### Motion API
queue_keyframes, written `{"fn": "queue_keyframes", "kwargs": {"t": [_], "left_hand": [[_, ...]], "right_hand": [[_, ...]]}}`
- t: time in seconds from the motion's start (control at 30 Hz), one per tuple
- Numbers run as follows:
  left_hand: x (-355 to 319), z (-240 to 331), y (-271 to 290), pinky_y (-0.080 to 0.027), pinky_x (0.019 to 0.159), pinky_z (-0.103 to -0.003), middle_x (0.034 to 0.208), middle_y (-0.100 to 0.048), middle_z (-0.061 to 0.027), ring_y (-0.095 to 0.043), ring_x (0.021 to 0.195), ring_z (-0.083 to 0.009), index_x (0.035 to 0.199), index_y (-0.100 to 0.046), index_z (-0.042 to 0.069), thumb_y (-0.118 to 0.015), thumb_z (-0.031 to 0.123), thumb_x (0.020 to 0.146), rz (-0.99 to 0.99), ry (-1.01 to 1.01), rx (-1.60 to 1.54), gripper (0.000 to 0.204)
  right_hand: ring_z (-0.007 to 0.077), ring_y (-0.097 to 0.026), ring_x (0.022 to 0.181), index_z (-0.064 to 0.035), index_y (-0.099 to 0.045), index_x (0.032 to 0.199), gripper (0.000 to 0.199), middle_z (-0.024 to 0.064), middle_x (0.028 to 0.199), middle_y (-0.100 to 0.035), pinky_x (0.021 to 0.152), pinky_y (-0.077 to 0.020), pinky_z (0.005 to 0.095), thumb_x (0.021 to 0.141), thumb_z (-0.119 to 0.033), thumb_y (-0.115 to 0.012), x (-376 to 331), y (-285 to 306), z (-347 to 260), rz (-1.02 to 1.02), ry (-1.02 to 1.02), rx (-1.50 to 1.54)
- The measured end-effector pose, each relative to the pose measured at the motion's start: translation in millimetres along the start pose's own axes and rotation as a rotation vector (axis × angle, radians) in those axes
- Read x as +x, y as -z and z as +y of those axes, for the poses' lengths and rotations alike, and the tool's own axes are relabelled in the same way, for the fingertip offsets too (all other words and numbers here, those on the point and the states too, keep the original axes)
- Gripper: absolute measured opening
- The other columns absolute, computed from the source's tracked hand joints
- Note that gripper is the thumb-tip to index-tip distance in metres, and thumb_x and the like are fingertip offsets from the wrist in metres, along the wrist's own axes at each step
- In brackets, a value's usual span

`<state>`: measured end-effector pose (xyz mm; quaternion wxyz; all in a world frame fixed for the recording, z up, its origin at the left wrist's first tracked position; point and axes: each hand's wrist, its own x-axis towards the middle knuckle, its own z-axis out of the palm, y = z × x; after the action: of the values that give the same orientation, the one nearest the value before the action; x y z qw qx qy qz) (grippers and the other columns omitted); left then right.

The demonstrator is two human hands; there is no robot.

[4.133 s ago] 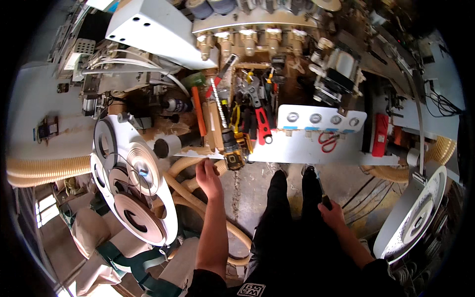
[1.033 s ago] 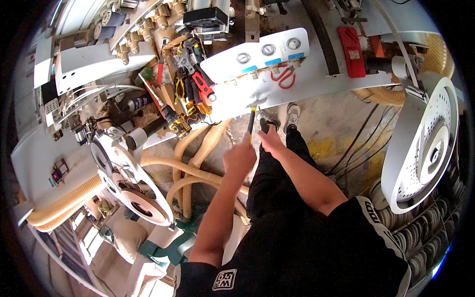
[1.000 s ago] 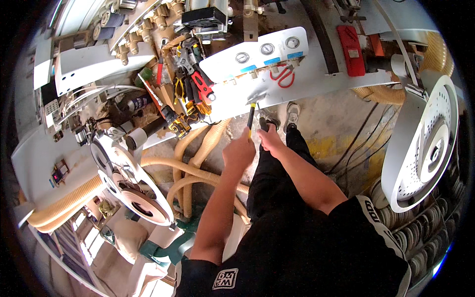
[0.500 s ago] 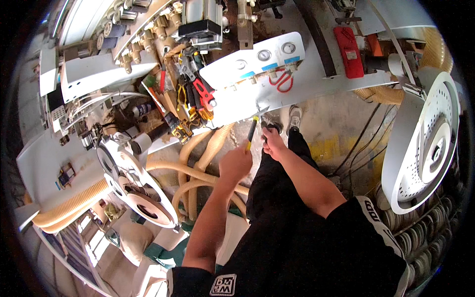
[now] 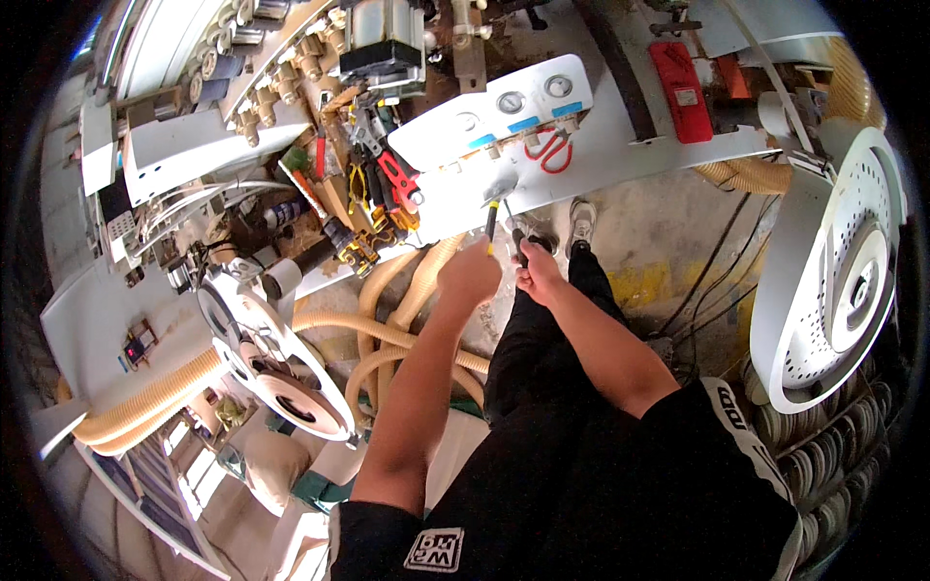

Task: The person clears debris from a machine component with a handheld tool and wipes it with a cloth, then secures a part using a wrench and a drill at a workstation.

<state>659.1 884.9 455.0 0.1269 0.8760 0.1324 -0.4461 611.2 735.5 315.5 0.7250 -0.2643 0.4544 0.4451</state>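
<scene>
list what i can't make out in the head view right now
All in the head view:
Part of the yellow-and-black handle: hidden by the left hand.
Part of the dark handle: covered by the grip of the right hand.
Readings on the round gauges: too small; the leftmost is washed out.
Far end of the black-fronted metal block: cut off by the top edge.

Red-handled scissors point(image 5: 548, 153) sit beside a white panel point(image 5: 484, 116) with round gauges point(image 5: 559, 86).

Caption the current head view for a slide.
Left hand holding a yellow-black tool, right hand a dark-handled tool, near a white panel bearing red-handled scissors.
</scene>
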Motion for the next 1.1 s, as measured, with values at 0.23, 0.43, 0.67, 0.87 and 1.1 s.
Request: {"fn": "queue_keyframes", "kwargs": {"t": [0.23, 0.43, 0.67, 0.87, 1.1], "left_hand": [[-45, 10, 3, -0.054, 0.086, -0.054, 0.102, -0.072, -0.0229, -0.069, 0.097, -0.0418, 0.141, -0.054, 0.015, -0.043, 0.029, 0.097, -0.028, 0.034, 0.002, 0.047], [-42, 13, 1, -0.054, 0.081, -0.056, 0.097, -0.072, -0.0238, -0.07, 0.091, -0.0436, 0.14, -0.054, 0.02, -0.045, 0.028, 0.096, 0.004, -0.043, -0.002, 0.046], [-8, 6, 1, -0.054, 0.081, -0.056, 0.094, -0.072, -0.0231, -0.07, 0.09, -0.0437, 0.14, -0.053, 0.019, -0.044, 0.029, 0.097, 0.073, -0.013, -0.006, 0.045], [-61, 21, 4, -0.054, 0.082, -0.055, 0.095, -0.071, -0.0258, -0.07, 0.091, -0.0436, 0.145, -0.048, 0.019, -0.044, 0.028, 0.096, -0.039, 0.033, 0.045, 0.05], [-29, 12, 9, -0.053, 0.084, -0.055, 0.1, -0.072, -0.0244, -0.069, 0.095, -0.0427, 0.143, -0.052, 0.017, -0.043, 0.028, 0.096, -0.018, -0.028, 0.032, 0.048]], "right_hand": [[0.0082, -0.034, 0.051, -0.0108, -0.045, 0.11, 0.026, 0.0029, 0.084, -0.051, 0.044, -0.0274, 0.0243, 0.108, -0.037, -0.045, -3, 1, -1, -0.037, -0.111, 0.222], [0.0073, -0.033, 0.05, -0.0103, -0.043, 0.104, 0.028, 0.002, 0.08, -0.049, 0.043, -0.0257, 0.0227, 0.11, -0.038, -0.04, 0, 0, -8, -0.098, -0.173, 0.343], [0.0068, -0.038, 0.051, -0.0071, -0.047, 0.101, 0.037, 0.0032, 0.08, -0.053, 0.042, -0.0303, 0.0206, 0.11, -0.041, -0.035, 4, -5, -8, -0.115, -0.222, 0.437], [0.0066, -0.037, 0.051, -0.0065, -0.048, 0.102, 0.036, 0.003, 0.081, -0.053, 0.041, -0.0261, 0.0214, 0.11, -0.04, -0.037, 7, -4, -12, -0.041, -0.219, 0.432], [0.0053, -0.036, 0.051, -0.0148, -0.048, 0.11, 0.022, 0.0011, 0.079, -0.051, 0.041, -0.0251, 0.0205, 0.106, -0.037, -0.051, 9, -8, -14, -0.031, -0.172, 0.285]]}}
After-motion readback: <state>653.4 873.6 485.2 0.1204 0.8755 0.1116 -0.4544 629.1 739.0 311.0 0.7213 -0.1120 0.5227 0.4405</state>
